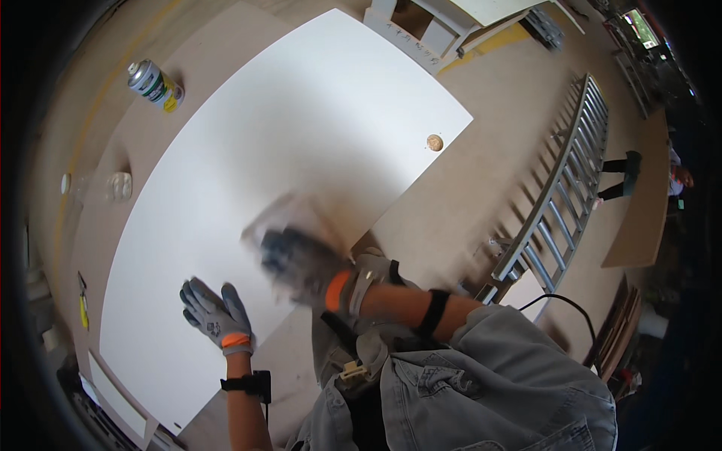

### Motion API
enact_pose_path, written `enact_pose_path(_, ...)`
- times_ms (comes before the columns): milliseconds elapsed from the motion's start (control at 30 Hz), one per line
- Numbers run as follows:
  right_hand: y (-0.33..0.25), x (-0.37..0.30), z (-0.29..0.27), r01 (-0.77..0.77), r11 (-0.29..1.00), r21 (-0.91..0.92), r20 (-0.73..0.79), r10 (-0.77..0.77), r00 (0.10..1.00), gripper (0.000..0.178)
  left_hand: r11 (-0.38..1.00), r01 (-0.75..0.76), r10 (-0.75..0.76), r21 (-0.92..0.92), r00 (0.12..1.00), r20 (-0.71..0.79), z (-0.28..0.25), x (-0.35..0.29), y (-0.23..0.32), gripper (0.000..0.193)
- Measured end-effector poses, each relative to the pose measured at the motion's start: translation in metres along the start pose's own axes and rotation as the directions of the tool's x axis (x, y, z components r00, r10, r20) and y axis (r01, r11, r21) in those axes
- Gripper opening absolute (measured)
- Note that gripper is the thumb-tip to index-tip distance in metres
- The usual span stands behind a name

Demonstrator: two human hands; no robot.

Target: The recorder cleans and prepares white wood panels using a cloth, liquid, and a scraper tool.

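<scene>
A large white panel [353, 83] lies flat before me, with a round cut-out [435, 143] near its right corner. My left hand [214, 312], in a grey glove with an orange cuff, rests on the panel's near part. Its fingers are stretched out and it holds nothing. My right hand [301, 263], gloved the same way, is smeared by motion over the panel's near right edge. Under its fingers is a pale beige cloth [282, 214], also blurred, so its exact folds cannot be made out.
Left of the panel are a spray can [156, 86], a small clear jar [120, 186] and a yellow-handled tool [83, 310]. A metal ladder [560, 195] lies to the right. Beyond it, a person [623, 174] stands by a brown board [639, 203]. White cabinet parts [440, 34] stand at the back.
</scene>
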State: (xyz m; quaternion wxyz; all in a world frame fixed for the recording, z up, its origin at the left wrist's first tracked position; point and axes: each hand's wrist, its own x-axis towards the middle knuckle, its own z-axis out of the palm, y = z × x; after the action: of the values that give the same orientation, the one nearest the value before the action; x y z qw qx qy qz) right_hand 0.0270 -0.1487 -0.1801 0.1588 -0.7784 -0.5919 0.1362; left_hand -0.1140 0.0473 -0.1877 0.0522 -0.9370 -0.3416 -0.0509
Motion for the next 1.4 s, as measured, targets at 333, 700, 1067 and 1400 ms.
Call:
enact_pose_path(333,0.139,-0.102,-0.058,-0.514,0.826,-0.23,-0.037,0.521,0.853,0.075,0.997,0.04,-0.04,-0.064,0.999,0.007,-0.001,0.002,-0.009,0.065)
enact_pose_path(700,-0.016,-0.038,0.03,0.15,0.988,0.039,-0.162,-0.142,0.977,0.066,0.987,0.155,-0.157,-0.034,0.984,-0.079,-0.005,-0.134,-0.011,0.076)
enact_pose_path(1067,0.123,-0.114,-0.014,-0.162,0.911,-0.38,-0.271,0.058,0.961,0.072,0.952,0.255,-0.278,-0.167,0.952,-0.126,0.001,-0.139,-0.018,0.079)
enact_pose_path(1400,-0.118,0.015,0.088,0.235,0.938,-0.254,-0.007,-0.245,0.969,0.074,0.869,0.094,-0.159,-0.486,0.983,-0.095,-0.015,-0.148,-0.051,0.065)
